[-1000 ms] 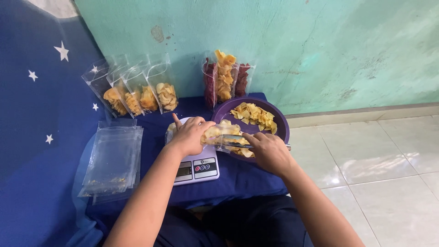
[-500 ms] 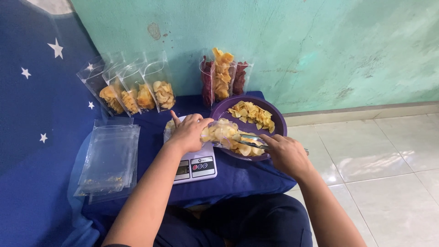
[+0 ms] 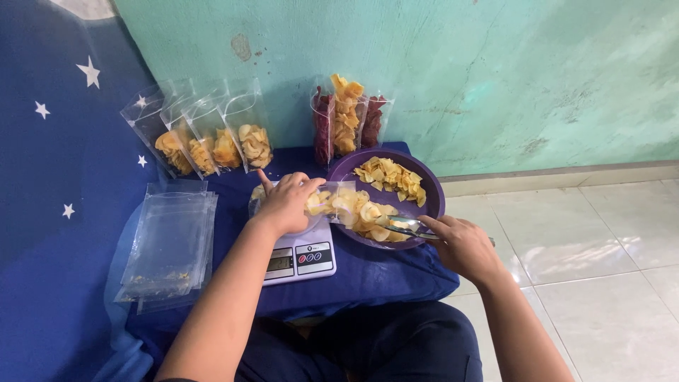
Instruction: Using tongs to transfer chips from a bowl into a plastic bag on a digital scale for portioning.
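Left hand (image 3: 284, 204) clamped on a clear bag (image 3: 332, 205) of yellow chips, mouth tipped toward the purple bowl (image 3: 433, 201), resting on the scale (image 3: 300, 258). Right hand (image 3: 463, 244) closed around metal tongs (image 3: 410, 228), tips among chips at the bowl's near rim. Behind the scale, four part-filled bags (image 3: 209, 138); behind the bowl, taller packs (image 3: 346, 120); left of the scale, a stack of empty bags (image 3: 166, 244) on the blue-clothed counter (image 3: 368, 272). Bag judged light, limp and slippery, chips brittle: best pinched at the open film edge, never squeezed across the filling.
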